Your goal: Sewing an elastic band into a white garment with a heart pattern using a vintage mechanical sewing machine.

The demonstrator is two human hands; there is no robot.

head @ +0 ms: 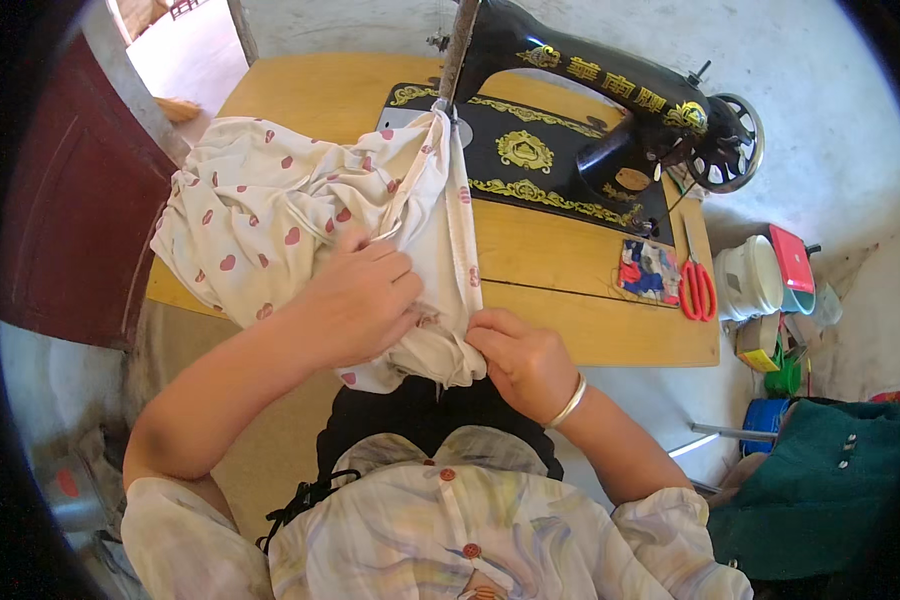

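Observation:
A white cloth with red heart prints (229,202) lies bunched over the left part of the wooden table. Its far end runs beneath the needle end of a black sewing machine (607,67) with gold ornament; the needle itself is hidden. My left hand (371,296) is on the bunched cloth, slightly blurred, its fingers curled over some folds; whether it grips them is hard to tell. At the near end of the straight hemmed edge, my right hand (521,360) pinches the cloth between thumb and fingers. Part of the cloth hangs over the table's front edge above my lap.
Red-handled scissors (696,289) and a patchwork cloth piece (647,271) lie at the right of the wooden table (562,322). Beyond it stand a white bucket (750,277) and several containers. A dark green cloth (817,487) is at lower right, a dark red door (75,195) at left.

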